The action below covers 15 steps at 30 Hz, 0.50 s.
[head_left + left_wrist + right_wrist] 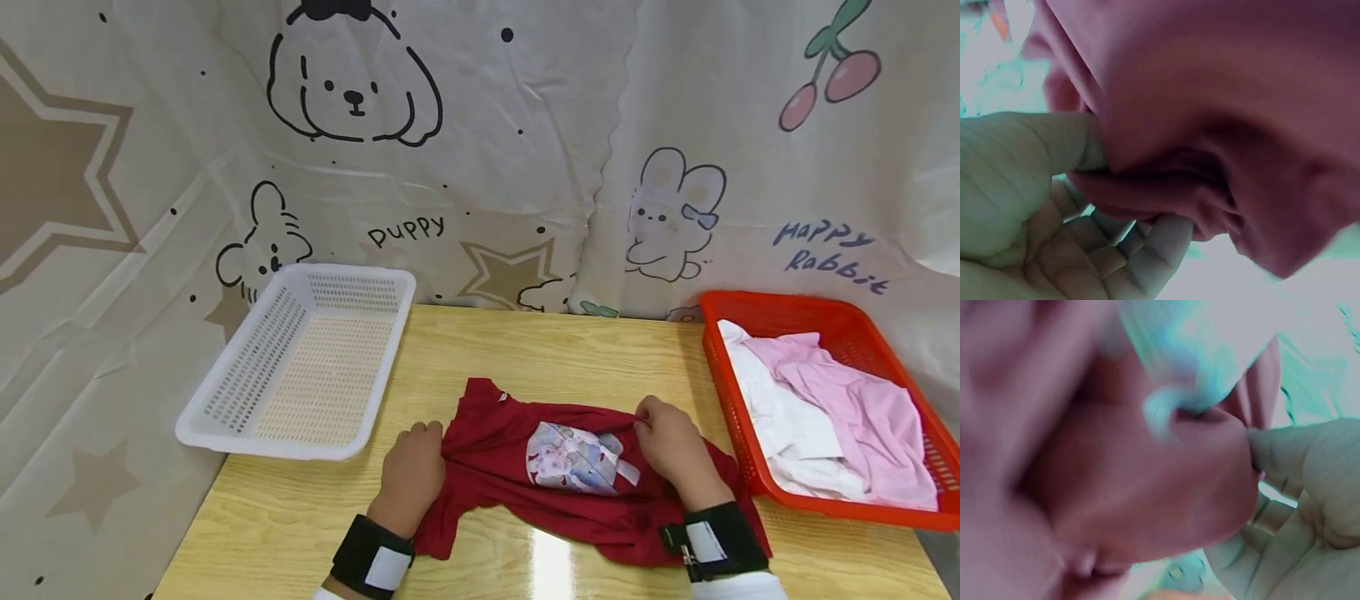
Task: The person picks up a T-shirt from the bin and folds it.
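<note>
A dark red T-shirt [510, 450] with a pale printed picture [573, 458] on its front is spread across the wooden table, sleeves and hem bunched in folds. My left hand [414, 468] grips its left side; in the left wrist view, the thumb and fingers pinch a fold of the red cloth [1166, 187]. On the far right edge, my right hand [671, 442] pinches the shirt between thumb and fingertips. The right wrist view shows the red fabric [1160, 481] hanging from that pinch, partly blurred.
A white plastic basket [367, 417] with nothing inside stands at the back left. At the right, a red basket [757, 450] holds white cloth [795, 417] and pink cloth [862, 408]. A printed curtain [480, 150] hangs behind the wooden table [525, 333].
</note>
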Motion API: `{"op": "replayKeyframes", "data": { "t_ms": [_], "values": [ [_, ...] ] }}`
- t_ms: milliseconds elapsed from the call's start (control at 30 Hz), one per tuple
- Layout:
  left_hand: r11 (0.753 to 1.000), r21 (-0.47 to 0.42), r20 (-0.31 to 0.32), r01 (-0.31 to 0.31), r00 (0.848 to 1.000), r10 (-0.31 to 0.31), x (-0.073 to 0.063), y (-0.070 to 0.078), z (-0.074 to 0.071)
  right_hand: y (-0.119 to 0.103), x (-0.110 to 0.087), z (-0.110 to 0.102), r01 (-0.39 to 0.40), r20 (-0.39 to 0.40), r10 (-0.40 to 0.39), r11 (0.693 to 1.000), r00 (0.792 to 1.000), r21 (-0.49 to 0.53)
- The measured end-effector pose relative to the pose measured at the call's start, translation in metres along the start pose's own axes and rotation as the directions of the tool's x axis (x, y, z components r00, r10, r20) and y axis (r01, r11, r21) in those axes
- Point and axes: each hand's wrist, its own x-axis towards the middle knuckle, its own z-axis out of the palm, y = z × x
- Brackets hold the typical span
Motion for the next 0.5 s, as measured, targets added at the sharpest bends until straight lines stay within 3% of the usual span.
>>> {"op": "replayKeyframes", "data": {
  "t_ms": [167,300,400,500],
  "values": [
    [0.999,-0.014,-0.087,0.036,0.996,-0.037,0.027,-0.003,-0.016,0.007,-0.017,-0.025,-0.136,-0.027,0.138,0.988,0.990,0.072],
    [0.999,-0.020,-0.152,0.025,0.988,-0.028,0.041,0.001,-0.011,0.011,-0.030,-0.020,-0.197,-0.009,0.199,0.977,0.980,0.079],
    [1.000,0.009,-0.253,-0.009,0.967,0.011,0.041,0.013,0.003,0.015,-0.035,-0.004,-0.173,0.034,0.171,0.984,0.985,0.038],
    [0.997,0.021,-0.332,-0.070,0.940,0.073,0.026,0.037,0.017,0.021,-0.037,0.011,-0.132,0.089,0.131,0.991,0.987,0.002]
  ]
}}
